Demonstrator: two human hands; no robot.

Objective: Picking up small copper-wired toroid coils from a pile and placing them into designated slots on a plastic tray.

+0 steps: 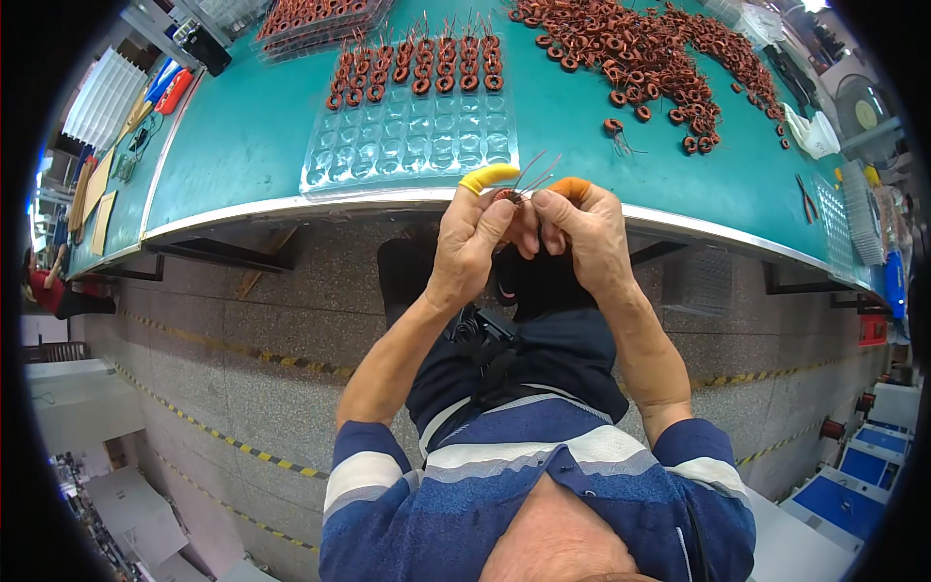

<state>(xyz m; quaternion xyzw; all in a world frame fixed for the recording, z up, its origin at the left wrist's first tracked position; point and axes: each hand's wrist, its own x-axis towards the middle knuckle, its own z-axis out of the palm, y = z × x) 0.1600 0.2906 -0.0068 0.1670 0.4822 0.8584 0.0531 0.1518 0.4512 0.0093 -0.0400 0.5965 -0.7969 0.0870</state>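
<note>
Just in front of the table's near edge, my left hand (465, 247) pinches a small ring-shaped copper wire coil (509, 196). Several thin wire leads stick up from the coil between my hands. A yellow finger cot covers my left index finger. My right hand (596, 238) has its thumb and orange-covered index finger closed together right beside the coil, at the leads; whether it grips a lead is too small to make out. Beyond my left hand lies a clear plastic tray (407, 145), its far rows filled with similar coils (422, 73) standing leads up.
A large pile of loose coils (630, 58) spreads over the green table (242, 126) at the far right. One loose coil (613, 127) lies nearer. Pliers (807, 199) rest near the right end, by stacked clear trays (861, 209). More filled trays (315, 24) stand at the back.
</note>
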